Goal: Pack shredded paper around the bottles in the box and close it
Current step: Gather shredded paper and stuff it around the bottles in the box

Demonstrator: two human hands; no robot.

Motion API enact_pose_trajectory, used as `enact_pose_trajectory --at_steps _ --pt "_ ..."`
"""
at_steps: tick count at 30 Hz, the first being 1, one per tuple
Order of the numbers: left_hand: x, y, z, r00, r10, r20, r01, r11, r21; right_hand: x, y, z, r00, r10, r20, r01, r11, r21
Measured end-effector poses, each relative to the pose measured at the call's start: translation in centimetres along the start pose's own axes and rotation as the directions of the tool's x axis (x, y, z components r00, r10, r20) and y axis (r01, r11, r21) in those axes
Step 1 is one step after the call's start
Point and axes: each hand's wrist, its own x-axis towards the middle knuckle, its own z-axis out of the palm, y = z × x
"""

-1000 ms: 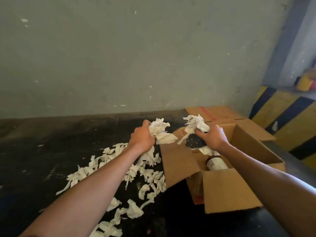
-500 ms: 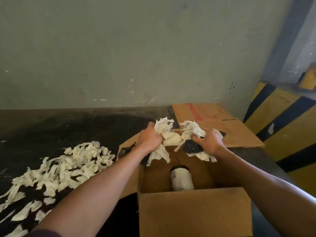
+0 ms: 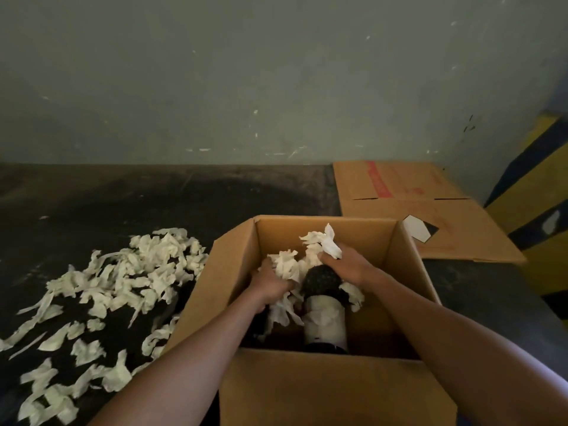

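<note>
Both my hands are down inside the box [image 3: 307, 392], my left hand [image 3: 270, 285] and right hand [image 3: 349, 267] crowding a bottle [image 3: 324, 315] between them. Paper [image 3: 285, 265] fills the gap by my left grip. Right of my right grip the box interior lies open to the wall. Left of the box, loose paper scraps [image 3: 123, 284] cover the tabletop [image 3: 153, 198]; beyond them it lies bare.

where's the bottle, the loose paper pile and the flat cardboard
bottle [image 3: 325, 321]: head view, on its pale label, inside the box.
loose paper pile [image 3: 129, 281]: head view, middle of the shreds left of the box.
flat cardboard [image 3: 408, 210]: head view, its bare top face behind the box.
</note>
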Motion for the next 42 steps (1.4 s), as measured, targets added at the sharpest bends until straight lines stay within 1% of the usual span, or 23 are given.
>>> enact_pose_trajectory --at_steps 2,4,7,9,12,14,15,18,20,22,24,25,26,29,31,33,35,36,38,39,40,41,42 --pt "-0.6 0.5 -0.3 1.000 -0.017 0.001 0.017 0.992 0.123 0.1 0.0 -0.4 1.000 -0.015 0.020 0.016 0.999 -0.035" --pt "-0.7 1.1 -0.5 0.999 0.015 0.034 -0.022 0.979 0.202 0.4 0.2 -1.2 0.999 -0.021 0.025 0.023 0.993 -0.118" --pt "-0.4 1.0 -0.1 0.993 0.062 0.101 -0.088 0.954 0.287 0.9 1.4 -2.0 1.000 -0.005 0.011 0.009 0.921 -0.390" --pt "-0.6 0.5 0.8 0.980 0.085 0.180 -0.152 0.904 0.400 0.7 2.8 -1.6 0.994 0.086 0.065 -0.030 0.803 -0.595" --pt "-1.2 -0.7 2.5 0.945 -0.079 0.318 -0.151 0.756 0.637 -1.0 4.4 -0.5 0.922 0.282 0.264 -0.005 0.694 -0.720" --pt "-1.1 -1.1 2.7 0.929 -0.141 0.342 -0.150 0.702 0.696 -1.9 4.9 -0.6 0.875 0.357 0.327 -0.005 0.682 -0.731" --pt "-1.0 -1.1 2.5 0.933 -0.134 0.333 -0.151 0.694 0.704 -2.2 4.6 -1.1 0.878 0.350 0.325 -0.007 0.690 -0.723" --pt "-0.5 -0.4 1.7 0.965 -0.094 0.244 -0.105 0.716 0.690 -2.1 3.3 -2.9 0.950 0.232 0.212 -0.050 0.778 -0.626" --pt "-0.7 0.1 1.5 0.972 -0.106 0.212 -0.075 0.711 0.699 -2.3 2.7 -3.3 0.968 0.187 0.167 -0.063 0.826 -0.560" --pt "-1.1 0.1 1.8 0.936 -0.203 0.287 -0.067 0.700 0.711 -2.8 2.9 -2.8 0.933 0.262 0.247 -0.061 0.791 -0.609" --pt "-1.6 -0.1 2.5 0.877 -0.295 0.379 -0.048 0.732 0.680 -3.8 3.4 -1.7 0.823 0.422 0.380 -0.065 0.734 -0.676" --pt "-1.6 -0.2 2.7 0.867 -0.300 0.397 -0.029 0.767 0.641 -4.1 3.6 -1.4 0.776 0.478 0.411 -0.107 0.742 -0.662" --pt "-1.8 -0.2 2.5 0.870 -0.288 0.400 0.002 0.813 0.582 -4.0 3.9 -1.3 0.757 0.491 0.432 -0.151 0.774 -0.615" --pt "-1.5 0.2 1.0 0.914 -0.234 0.333 0.062 0.888 0.455 -3.4 2.7 -2.7 0.790 0.465 0.401 -0.265 0.848 -0.460" --pt "-0.7 0.4 -0.3 0.957 -0.191 0.219 0.048 0.846 0.531 -2.8 1.6 -4.4 0.816 0.475 0.330 -0.335 0.853 -0.400" --pt "0.0 0.1 -1.1 0.955 -0.221 0.198 0.035 0.748 0.663 -3.2 0.6 -5.2 0.829 0.467 0.307 -0.285 0.826 -0.486" --pt "-0.4 -0.1 -0.3 0.901 -0.314 0.298 -0.005 0.680 0.733 -4.2 0.7 -4.5 0.813 0.463 0.353 -0.157 0.758 -0.633" --pt "-0.7 -0.2 0.2 0.874 -0.340 0.347 -0.030 0.675 0.737 -4.5 1.3 -3.4 0.774 0.490 0.400 -0.120 0.734 -0.668" --pt "-1.9 -0.2 1.0 0.857 -0.354 0.375 -0.027 0.696 0.718 -4.9 2.8 -1.0 0.685 0.547 0.482 -0.160 0.757 -0.633" --pt "-2.1 0.2 1.5 0.864 -0.336 0.375 -0.033 0.705 0.708 -5.2 3.0 -0.7 0.669 0.554 0.496 -0.184 0.770 -0.611" --pt "-4.2 -2.1 -1.2 0.880 -0.301 0.368 -0.032 0.735 0.678 -6.7 -0.3 1.7 0.654 0.565 0.504 -0.165 0.756 -0.633" --pt "-6.3 -4.3 -4.2 0.894 -0.273 0.354 -0.042 0.737 0.675 -8.1 -3.5 3.9 0.685 0.545 0.484 -0.117 0.738 -0.665" --pt "-6.0 -3.8 -4.1 0.905 -0.250 0.345 -0.072 0.709 0.702 -8.0 -4.0 3.0 0.737 0.500 0.455 -0.081 0.734 -0.674"
